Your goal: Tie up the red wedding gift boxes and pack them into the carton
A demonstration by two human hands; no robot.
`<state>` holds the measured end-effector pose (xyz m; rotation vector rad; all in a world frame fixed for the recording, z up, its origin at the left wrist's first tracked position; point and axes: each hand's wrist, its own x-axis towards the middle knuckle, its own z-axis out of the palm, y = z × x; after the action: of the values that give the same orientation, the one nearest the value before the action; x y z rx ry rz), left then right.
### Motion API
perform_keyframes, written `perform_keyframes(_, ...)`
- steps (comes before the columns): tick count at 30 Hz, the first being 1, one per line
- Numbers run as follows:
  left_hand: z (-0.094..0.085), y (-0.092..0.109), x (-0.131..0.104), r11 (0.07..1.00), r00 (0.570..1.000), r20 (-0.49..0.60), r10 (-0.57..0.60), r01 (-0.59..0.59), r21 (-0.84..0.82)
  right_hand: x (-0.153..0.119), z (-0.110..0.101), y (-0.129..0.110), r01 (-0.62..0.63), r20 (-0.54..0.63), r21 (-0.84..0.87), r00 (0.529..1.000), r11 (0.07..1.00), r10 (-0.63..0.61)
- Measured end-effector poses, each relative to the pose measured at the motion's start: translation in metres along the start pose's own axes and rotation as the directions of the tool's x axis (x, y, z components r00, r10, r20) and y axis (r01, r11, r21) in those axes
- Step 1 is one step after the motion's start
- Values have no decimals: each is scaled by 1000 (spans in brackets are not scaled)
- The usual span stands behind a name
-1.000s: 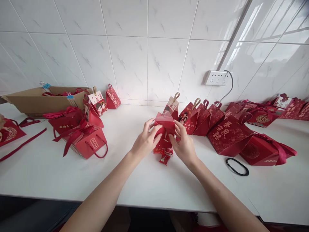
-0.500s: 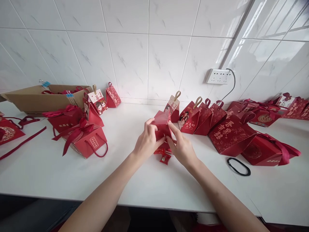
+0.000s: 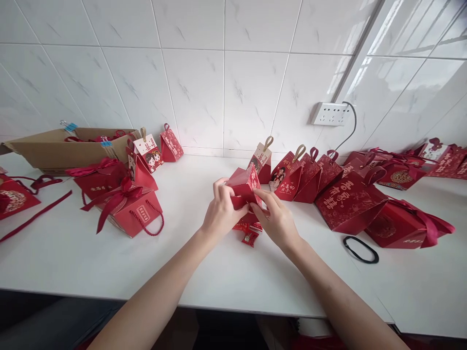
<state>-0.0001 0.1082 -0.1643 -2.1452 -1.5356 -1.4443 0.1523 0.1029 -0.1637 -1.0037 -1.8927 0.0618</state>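
Between my two hands, above the middle of the white table, is a small red paper box [image 3: 239, 182] with a patterned panel on its right side. My left hand [image 3: 223, 206] grips the box from the left, fingers bent over its edge and thumb underneath. On the right, my right hand [image 3: 274, 214] pinches the box's near right edge with thumb and fingers. Small red wrapped packets [image 3: 250, 237] lie on the table just below the box; my hands partly cover them.
Red gift boxes [image 3: 350, 199] stand in a row at the right, near a black loop [image 3: 361, 250]. More ribboned boxes [image 3: 134, 209] and a cardboard carton [image 3: 47, 150] are at the left. A power strip [image 3: 330, 114] is on the tiled wall.
The box has turned slightly, so its patterned right panel shows more. My right hand has shifted a little to the right along its edge.
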Motion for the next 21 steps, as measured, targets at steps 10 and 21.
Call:
perform_keyframes(10, 7, 4, -3, 993, 997, -25, -73, 71, -95, -2, 6, -6, -71, 18, 15, 997, 997, 70)
perform_keyframes(21, 4, 5, 0, 997, 1000, -3, -14, 14, -78, -3, 9, -8, -176, 22, 72, 984, 982, 175)
